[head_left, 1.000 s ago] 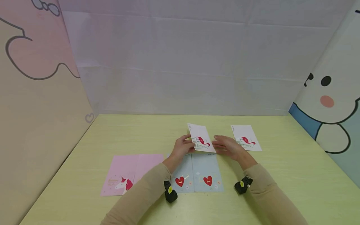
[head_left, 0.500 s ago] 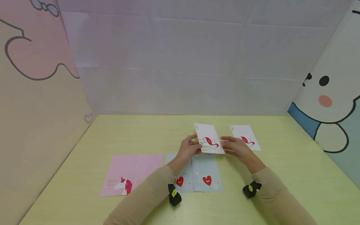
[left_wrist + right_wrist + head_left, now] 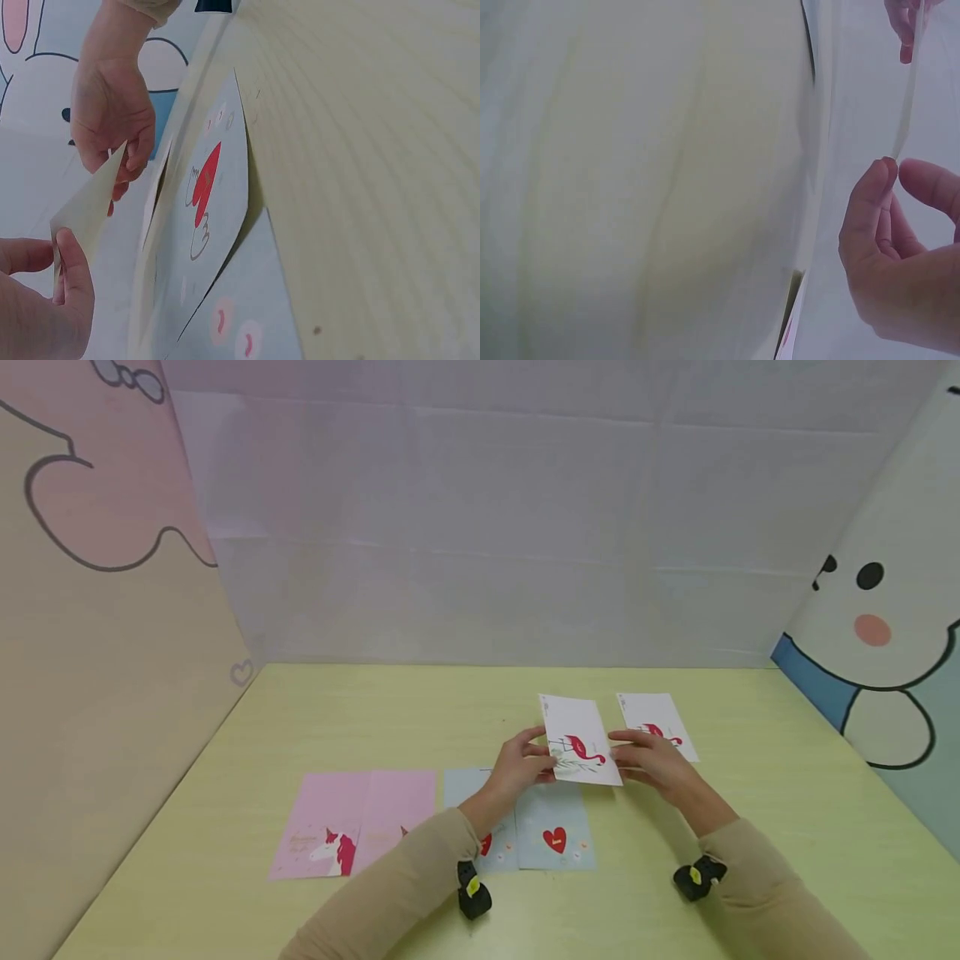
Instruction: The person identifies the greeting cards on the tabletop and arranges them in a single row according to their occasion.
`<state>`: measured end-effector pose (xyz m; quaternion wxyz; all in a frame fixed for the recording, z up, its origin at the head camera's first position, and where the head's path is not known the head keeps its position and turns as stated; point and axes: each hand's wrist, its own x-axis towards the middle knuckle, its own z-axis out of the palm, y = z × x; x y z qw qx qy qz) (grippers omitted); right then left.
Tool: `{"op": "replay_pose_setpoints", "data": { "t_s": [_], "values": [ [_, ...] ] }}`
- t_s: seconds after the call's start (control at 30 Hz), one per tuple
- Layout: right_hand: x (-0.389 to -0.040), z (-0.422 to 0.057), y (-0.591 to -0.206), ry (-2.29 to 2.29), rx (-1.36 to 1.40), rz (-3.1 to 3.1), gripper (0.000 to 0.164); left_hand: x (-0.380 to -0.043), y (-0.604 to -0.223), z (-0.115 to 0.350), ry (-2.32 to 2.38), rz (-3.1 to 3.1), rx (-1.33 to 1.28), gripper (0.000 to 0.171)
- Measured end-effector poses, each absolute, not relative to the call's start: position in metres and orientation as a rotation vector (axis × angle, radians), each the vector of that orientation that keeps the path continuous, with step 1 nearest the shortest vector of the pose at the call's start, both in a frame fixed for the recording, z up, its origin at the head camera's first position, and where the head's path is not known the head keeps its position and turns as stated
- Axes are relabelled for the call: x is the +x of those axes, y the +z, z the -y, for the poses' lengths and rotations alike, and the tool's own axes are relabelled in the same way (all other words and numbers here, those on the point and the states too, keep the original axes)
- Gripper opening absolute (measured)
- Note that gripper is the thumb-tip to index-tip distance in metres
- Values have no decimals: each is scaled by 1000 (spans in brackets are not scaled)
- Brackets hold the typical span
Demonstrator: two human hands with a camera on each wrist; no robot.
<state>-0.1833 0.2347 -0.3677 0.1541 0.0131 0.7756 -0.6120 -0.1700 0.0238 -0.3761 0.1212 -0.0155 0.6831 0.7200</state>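
Note:
A white greeting card [image 3: 577, 727] with a red flamingo is held up over the table, tilted. My left hand [image 3: 519, 766] pinches its left edge between thumb and fingers; in the left wrist view that pinch [image 3: 56, 292] is close up. At the opposite edge is my right hand [image 3: 656, 766], its thumb and fingertips about the card's border, as the right wrist view of the right hand [image 3: 900, 255] also shows. Behind the right hand lies another flamingo card [image 3: 652, 710], partly covered by the fingers.
Two pale blue heart cards [image 3: 555, 818] lie side by side below the hands, partly hidden by the left arm. Left of them are two pink unicorn cards [image 3: 322, 810]. A white sheet [image 3: 480, 527] rises behind the yellow table [image 3: 360, 710].
Both hands have moved to the right and slightly nearer with the flamingo card between them, uncovering more of its front. The cards on the table have stayed put.

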Motion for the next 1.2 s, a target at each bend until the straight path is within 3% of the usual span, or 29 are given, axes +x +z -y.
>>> {"op": "replay_pose_setpoints", "data": {
  "t_s": [0.7, 1.2],
  "values": [
    [-160, -275, -367, -1663, -35, -2234, 58, -146, -377, -50, 1981, -2007, 28, 55],
    [-146, -302, -368, -1649, -87, -2166, 57, -127, -378, -59, 1850, -2010, 183, 57]
  ]
}}
